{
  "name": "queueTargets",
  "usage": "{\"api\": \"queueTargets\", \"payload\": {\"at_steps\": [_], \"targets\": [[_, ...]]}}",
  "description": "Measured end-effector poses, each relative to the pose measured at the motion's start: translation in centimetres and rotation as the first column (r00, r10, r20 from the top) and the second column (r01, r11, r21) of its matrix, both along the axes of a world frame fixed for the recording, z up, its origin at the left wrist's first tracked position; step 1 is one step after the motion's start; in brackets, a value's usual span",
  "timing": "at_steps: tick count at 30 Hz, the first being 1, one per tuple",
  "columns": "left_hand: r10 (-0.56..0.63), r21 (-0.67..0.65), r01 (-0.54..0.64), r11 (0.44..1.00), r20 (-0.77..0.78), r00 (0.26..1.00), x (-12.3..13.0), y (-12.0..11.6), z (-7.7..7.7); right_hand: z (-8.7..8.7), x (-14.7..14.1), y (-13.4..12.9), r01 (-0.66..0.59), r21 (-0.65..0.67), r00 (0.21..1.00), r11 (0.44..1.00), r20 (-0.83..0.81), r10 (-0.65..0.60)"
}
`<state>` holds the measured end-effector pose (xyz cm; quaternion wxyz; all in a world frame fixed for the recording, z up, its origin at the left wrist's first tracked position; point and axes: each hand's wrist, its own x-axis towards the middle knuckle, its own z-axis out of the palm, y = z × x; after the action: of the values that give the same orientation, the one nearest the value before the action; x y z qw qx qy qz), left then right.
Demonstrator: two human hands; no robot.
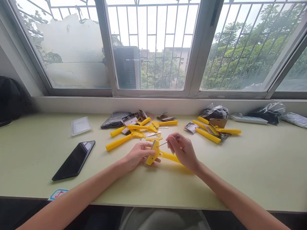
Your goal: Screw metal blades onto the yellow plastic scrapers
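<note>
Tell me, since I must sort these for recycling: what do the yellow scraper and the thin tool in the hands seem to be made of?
The yellow scraper in the left hand looks like moulded plastic: uniform bright colour, matte, with rounded edges. The thin tool pinched by the right hand looks like metal, being slim, grey and faintly shiny, though it is too small to be sure.

You held a matt yellow plastic T-shaped scraper and a thin shiny metal blade. The pale green worktop looked smooth and matt; the black slab phone was glossy glass.
</note>
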<state>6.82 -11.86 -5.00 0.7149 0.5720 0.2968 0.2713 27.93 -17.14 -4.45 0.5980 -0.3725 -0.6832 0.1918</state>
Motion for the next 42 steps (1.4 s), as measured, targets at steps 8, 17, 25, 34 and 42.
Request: {"api": "queueTargets", "payload": {"at_steps": [8,17,25,34,42], "targets": [[0.013,0.004,-0.013,1.000,0.004,1.000,0.0,0.0,-0.3,-0.2,0.0,-0.2,0.026,0.044,0.995,0.999,0.098,-0.031],[0.019,0.023,-0.019,1.000,-0.003,1.000,0.0,0.6,-0.9,-0.4,-0.2,-0.3,0.028,0.174,0.972,0.984,0.223,-0.068],[0.077,0.033,-0.077,0.996,0.016,0.997,0.3,0.3,-0.9,-0.9,-0.5,-0.5,-0.009,0.185,0.950,0.983,0.307,-0.049],[0.130,0.075,-0.129,0.989,-0.011,0.991,0.5,-0.3,-0.6,-1.0,-0.6,-0.6,-0.087,0.229,0.937,0.970,0.350,0.002],[0.122,0.101,-0.119,0.988,-0.031,0.992,0.5,-0.2,-0.8,0.7,0.6,-1.1,-0.006,0.341,0.967,0.940,0.242,-0.082]]}}
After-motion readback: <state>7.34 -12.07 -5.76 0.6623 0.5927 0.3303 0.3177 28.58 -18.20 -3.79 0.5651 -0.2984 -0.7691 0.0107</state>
